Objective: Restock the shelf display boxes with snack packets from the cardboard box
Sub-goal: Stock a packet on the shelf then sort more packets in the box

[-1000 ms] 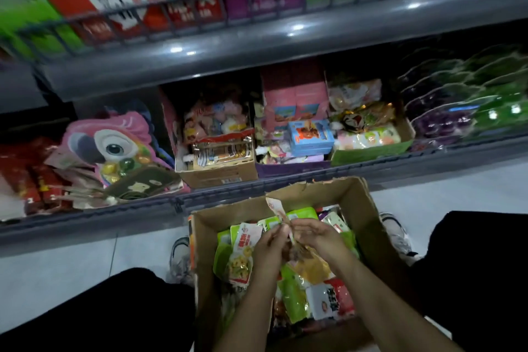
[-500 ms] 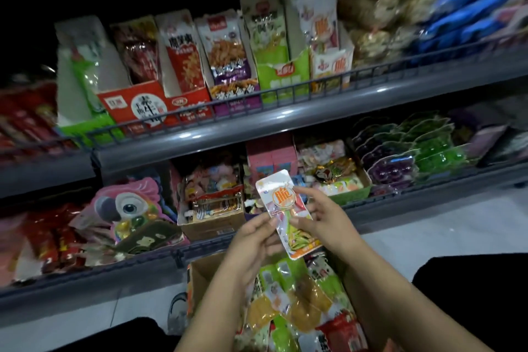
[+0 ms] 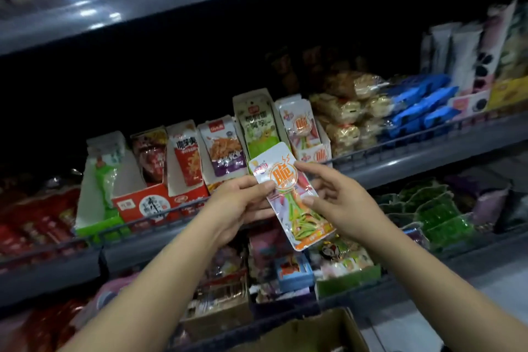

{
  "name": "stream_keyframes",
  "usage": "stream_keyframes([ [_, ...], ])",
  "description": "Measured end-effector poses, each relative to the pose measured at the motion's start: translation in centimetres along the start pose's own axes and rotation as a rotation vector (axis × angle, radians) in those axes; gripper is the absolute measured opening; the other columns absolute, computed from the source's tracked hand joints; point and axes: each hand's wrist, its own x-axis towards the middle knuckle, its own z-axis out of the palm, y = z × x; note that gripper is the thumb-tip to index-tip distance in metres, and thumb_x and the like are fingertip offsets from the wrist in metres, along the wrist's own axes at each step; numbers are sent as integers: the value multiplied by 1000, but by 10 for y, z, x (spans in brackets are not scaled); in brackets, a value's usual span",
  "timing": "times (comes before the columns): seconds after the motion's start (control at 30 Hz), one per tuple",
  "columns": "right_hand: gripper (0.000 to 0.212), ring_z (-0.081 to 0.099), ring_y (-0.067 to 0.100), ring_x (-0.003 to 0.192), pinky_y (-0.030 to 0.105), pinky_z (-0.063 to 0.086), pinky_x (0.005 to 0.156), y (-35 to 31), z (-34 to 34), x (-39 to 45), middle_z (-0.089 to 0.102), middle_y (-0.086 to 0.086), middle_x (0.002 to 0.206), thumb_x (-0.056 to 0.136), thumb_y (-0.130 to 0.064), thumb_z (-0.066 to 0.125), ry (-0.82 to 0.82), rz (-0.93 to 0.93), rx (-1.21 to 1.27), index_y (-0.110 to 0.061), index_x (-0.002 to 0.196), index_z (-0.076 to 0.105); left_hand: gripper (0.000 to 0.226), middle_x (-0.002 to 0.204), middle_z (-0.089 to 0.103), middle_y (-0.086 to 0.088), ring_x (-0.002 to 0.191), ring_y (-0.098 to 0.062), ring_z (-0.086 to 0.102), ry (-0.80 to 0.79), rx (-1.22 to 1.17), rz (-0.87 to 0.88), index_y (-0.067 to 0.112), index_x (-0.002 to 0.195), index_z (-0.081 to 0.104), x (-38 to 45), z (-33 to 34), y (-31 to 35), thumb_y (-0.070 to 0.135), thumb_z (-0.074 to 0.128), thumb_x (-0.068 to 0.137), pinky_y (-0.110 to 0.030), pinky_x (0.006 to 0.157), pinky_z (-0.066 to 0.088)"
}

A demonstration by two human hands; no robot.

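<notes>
Foil packet: white snack packet point(image 3: 288, 194) with orange round logo, held up between both hands, tilted, top end leaning toward the left hand.
View: head camera only.
Risk: packet was pinched only at its edges, so it could slip and drop toward the cardboard box point(image 3: 308, 331) below the hands; judged, not seen.
Risk 2: matching display box point(image 3: 307, 134), just above and behind the right hand, looked already full, so pushing another in could bend packets or tip the box; judged.
Risk 3: wrong slot, since the green-packet box point(image 3: 258, 126) stood touching the matching one, just above the hands.
Left hand: point(image 3: 240, 204) fingers curled, thumb on the packet's front face, gripping its left edge.
Right hand: point(image 3: 334, 197) partly open, fingertips and thumb pinching the packet's right edge, other fingers loosely spread.
Target location: shelf rail point(image 3: 400, 146) beyond the right hand, display box behind it.
Cardboard box: low, beneath the forearms, only the rim in view.
Progress: packet lifted, not yet placed.
</notes>
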Motion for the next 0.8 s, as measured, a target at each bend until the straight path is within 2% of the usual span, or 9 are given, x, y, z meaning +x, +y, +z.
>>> stream_keyframes([
  [0.1,56,49,15,76,33,50,80,1,-7,10,55,11,101,87,-12,63,16,-48,22,-56,118,50,13,82,73,-7,68,-17,70,20,88,-9,4,98,63,17,10,21,5,62,85,-27,62,59],
  [0.2,61,51,12,77,25,48,78,5,-15,21,55,-5,96,90,-10,59,71,-74,35,-61,118,42,10,78,72,-7,62,-15,69,76,183,11,3,94,62,34,17,45,1,63,84,-27,57,59],
  [0.33,58,56,-1,98,18,46,84,15,-26,30,55,-18,116,92,-15,57,133,-29,-71,-48,133,32,16,92,70,-12,69,-18,69,232,273,145,2,99,63,59,26,77,4,66,84,-26,55,58],
  [0.43,61,45,3,118,20,39,94,26,-32,36,44,-17,133,93,-24,56,134,6,-217,-42,142,25,21,97,68,-12,74,-20,67,318,315,284,0,105,61,78,37,97,5,66,85,-23,54,57],
  [0.53,63,19,5,137,25,23,108,32,-35,42,30,-17,145,94,-25,54,101,-15,-344,-36,147,21,26,99,66,-12,77,-22,66,358,345,353,-1,110,59,96,53,110,3,65,85,-21,50,55],
  [0.67,66,3,3,141,37,16,117,35,-38,52,12,-22,153,94,-30,51,35,-15,-458,-37,148,13,27,103,68,-15,89,-30,68,403,475,335,1,109,62,123,63,110,6,68,84,-37,71,58],
  [0.8,66,1,5,140,37,11,115,41,-35,58,3,-24,154,94,-33,49,3,-1,-555,-39,148,11,24,100,69,-11,86,-26,68,411,521,286,5,105,64,142,64,106,8,70,82,-38,74,57],
])
